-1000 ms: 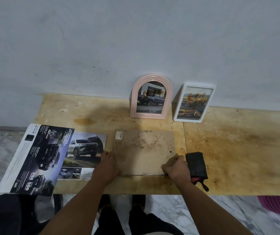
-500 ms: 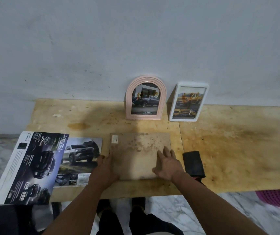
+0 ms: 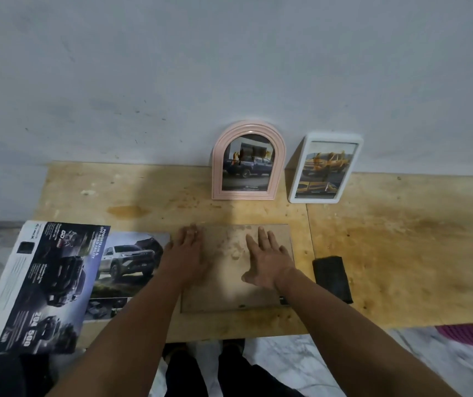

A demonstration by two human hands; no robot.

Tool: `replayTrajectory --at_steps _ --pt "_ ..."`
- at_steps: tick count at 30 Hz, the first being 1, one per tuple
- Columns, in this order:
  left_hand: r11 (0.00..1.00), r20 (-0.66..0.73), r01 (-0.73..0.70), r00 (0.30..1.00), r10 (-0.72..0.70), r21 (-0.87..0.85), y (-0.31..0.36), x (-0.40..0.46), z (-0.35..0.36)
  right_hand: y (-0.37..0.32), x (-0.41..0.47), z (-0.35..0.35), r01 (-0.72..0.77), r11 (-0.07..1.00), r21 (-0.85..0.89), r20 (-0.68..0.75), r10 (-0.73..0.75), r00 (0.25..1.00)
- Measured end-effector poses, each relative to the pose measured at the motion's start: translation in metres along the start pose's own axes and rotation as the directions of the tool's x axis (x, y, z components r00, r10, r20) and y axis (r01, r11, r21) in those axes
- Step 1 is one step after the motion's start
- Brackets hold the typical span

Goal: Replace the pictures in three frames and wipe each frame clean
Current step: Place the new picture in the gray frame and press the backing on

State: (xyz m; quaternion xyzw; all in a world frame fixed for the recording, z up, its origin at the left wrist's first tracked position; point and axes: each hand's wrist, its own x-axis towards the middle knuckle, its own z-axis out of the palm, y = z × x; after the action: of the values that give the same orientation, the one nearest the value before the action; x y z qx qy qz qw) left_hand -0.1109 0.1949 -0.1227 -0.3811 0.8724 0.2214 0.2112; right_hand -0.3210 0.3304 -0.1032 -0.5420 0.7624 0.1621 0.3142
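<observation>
A rectangular frame lies face down in front of me, its stained brown backing board [image 3: 229, 290] upward. My left hand [image 3: 185, 253] rests flat on the board's left part, fingers spread toward the far edge. My right hand [image 3: 268, 257] presses flat on its right part, fingers apart. Neither hand holds anything. A pink arched frame [image 3: 216, 167] with a dark truck picture leans on the wall. Beside it stands a white frame [image 3: 299, 167] with a yellow truck picture. A black cloth [image 3: 332, 277] lies to the right of the board.
A car brochure [image 3: 37, 285] overhangs the wooden table's [image 3: 401, 253] left front corner, with a loose truck picture [image 3: 128, 262] next to it. A pink basket [image 3: 458, 335] shows on the marble floor at lower right. My feet stand under the table's front edge.
Both hands slid from the board's near corners up onto its surface and flattened out, fingers spread. The camera view came closer and shifted slightly.
</observation>
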Motion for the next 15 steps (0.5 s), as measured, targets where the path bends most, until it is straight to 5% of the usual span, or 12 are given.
replayTrajectory --at_steps 15 --pt "0.995 -0.065 0.053 0.997 -0.048 0.085 0.001 0.006 0.033 0.001 0.011 0.007 -0.011 0.997 -0.073 0.076 0.017 0.997"
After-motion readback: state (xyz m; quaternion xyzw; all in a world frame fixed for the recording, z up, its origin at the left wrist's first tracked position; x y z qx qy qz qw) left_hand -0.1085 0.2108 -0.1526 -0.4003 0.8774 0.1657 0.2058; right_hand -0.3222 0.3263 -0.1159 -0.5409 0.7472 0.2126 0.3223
